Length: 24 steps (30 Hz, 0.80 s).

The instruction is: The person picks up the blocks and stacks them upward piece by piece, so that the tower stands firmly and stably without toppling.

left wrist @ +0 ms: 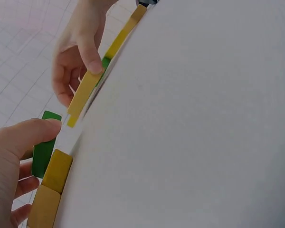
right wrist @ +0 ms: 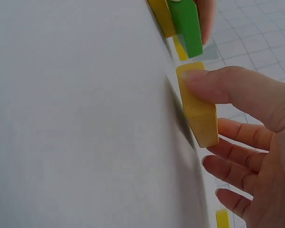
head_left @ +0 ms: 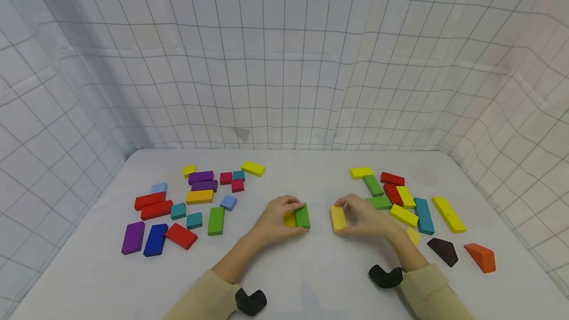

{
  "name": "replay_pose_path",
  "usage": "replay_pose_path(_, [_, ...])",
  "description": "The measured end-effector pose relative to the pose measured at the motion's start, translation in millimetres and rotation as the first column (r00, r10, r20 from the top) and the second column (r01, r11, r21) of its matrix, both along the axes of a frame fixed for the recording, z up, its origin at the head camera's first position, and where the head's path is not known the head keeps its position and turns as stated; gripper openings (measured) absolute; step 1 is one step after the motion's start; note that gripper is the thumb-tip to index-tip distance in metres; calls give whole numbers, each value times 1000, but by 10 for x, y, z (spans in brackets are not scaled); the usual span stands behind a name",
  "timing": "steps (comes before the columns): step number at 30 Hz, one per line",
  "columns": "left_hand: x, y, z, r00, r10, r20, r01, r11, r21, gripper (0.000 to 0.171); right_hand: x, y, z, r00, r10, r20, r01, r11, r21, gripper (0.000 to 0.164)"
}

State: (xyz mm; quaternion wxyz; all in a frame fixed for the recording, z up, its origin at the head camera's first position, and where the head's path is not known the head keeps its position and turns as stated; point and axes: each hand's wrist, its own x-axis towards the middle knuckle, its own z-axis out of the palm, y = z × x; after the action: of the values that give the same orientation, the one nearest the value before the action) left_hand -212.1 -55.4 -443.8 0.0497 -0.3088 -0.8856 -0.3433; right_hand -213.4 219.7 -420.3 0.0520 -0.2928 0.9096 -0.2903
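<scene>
Overall, a white gridded curtain (head_left: 284, 63) hangs behind and to both sides of a white surface (head_left: 311, 280). Two pale sleeves (head_left: 202, 298) reach in from the near edge, a black wrist piece (head_left: 251, 302) at the left cuff and another at the right.

Left hand (head_left: 276, 220): partly closed, thumb and fingers pinching a green block (head_left: 303, 216) near mid-surface. A yellow block (head_left: 290, 220) sits just behind it, inside the curve of the hand; cannot tell whether it is gripped too.

Right hand (head_left: 366, 219): thumb and fingers a block's thickness apart, pinching a pale yellow block (head_left: 338, 219); lower fingers loosely bent, clear of it in the right wrist view. This block stands on edge, facing the green one across a short gap. Whether its base touches the surface, cannot tell.

Right of the hands, scattered: long yellow bar (head_left: 448, 215), teal bar (head_left: 424, 216), dark brown wedge (head_left: 443, 251), orange wedge (head_left: 482, 258).

Left of the hands: purple slab (head_left: 133, 237) near a dark blue slab (head_left: 155, 240), red slab (head_left: 181, 236) just beside that. Smallest, farther back: crimson cube (head_left: 225, 178).
</scene>
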Motion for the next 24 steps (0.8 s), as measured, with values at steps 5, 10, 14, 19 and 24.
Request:
replay_pose_path(5, [29,58,-4,1000,0,-30,-3,996,-88,50,-10,-111,-18,1000,30,-2,-30,999,-11,55])
replay_pose_path(10, [47,69,-1,997,-11,-83,1,991,-130,50,-15,-211,-33,999,53,-7,-53,998,-24,55])
replay_pose_path(14, [53,65,2,995,-15,-97,1,990,-139,50,-7,-292,-56,998,61,-7,-62,997,-47,55])
replay_pose_path(19, [53,52,-5,995,-21,-101,6,990,-144,51,-6,-369,-105,997,72,-17,-74,993,-93,54])
replay_pose_path(24, [52,40,-15,993,-28,-114,11,990,-142,52,-17,-419,-154,997,76,7,-75,990,-117,55])
